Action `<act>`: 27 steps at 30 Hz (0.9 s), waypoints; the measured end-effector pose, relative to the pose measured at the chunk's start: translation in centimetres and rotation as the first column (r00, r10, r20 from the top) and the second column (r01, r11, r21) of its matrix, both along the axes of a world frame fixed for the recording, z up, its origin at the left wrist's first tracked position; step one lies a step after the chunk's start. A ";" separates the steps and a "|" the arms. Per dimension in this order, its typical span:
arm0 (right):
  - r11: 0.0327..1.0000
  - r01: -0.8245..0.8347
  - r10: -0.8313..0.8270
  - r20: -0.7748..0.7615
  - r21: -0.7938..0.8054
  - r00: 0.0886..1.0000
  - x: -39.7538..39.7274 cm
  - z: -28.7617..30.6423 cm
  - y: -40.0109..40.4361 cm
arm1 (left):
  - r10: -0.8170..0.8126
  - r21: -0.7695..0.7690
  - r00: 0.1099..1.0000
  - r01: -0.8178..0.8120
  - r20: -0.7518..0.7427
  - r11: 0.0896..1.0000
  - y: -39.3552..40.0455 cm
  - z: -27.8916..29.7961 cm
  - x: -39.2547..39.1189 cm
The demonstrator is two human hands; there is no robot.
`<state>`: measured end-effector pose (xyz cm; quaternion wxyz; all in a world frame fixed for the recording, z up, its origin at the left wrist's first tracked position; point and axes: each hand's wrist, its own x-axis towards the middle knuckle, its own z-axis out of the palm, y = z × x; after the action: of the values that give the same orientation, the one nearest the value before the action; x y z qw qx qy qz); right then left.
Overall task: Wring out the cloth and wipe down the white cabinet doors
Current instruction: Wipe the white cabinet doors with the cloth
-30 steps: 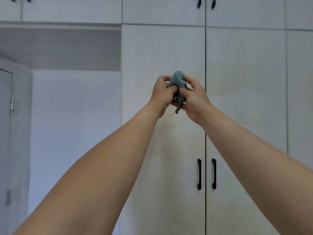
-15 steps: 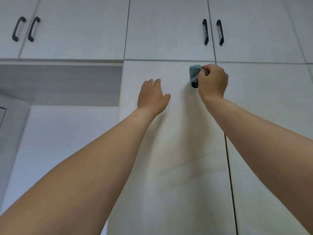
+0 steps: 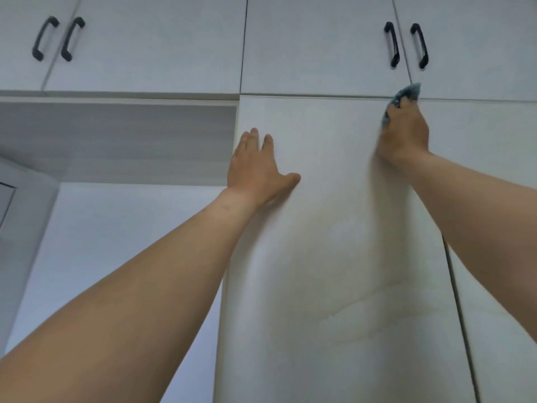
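Right hand (image 3: 405,133) is up high, fingers curled round the blue cloth (image 3: 406,93), pressing it against the top corner of the tall cabinet door (image 3: 334,228), right where that door meets the seam under the upper cabinets. A second ago both hands were bunched together squeezing the cloth in mid-air; now they have split, so the wringing looks done and the wiping is under way. Left hand (image 3: 257,167) lies flat and open on the same door near its left edge, fingers straight, holding nothing, seemingly bracing. Out from there, two pairs of black handles (image 3: 405,45) sit on the upper doors, and an open recess (image 3: 116,135) lies to the left. Hard to judge much else: the right hand is smeared with motion blur, most of the cloth hides behind the fingers, and both arms run out of the bottom of the view.
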<state>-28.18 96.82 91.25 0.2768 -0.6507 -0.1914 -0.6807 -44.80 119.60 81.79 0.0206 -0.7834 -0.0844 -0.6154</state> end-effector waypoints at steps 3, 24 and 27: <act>0.992 -0.124 0.126 0.104 -0.023 0.987 -3.0 0.4 5.0 | -0.051 0.014 0.998 0.051 0.040 0.999 1.0 -0.3 -0.1; 0.996 -0.086 0.087 0.049 -0.027 0.995 0.1 -1.6 -1.1 | -0.013 0.002 1.000 0.013 0.008 1.000 0.0 -0.5 -0.4; 0.990 -0.097 0.104 -0.073 0.100 0.992 -0.2 -2.0 -2.5 | -0.002 0.000 1.000 0.002 -0.016 1.000 -0.2 -0.3 -0.5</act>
<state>-28.35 94.34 89.28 0.3491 -0.6522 -0.1798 -0.6484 -45.29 119.45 81.45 0.0205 -0.7883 -0.0835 -0.6093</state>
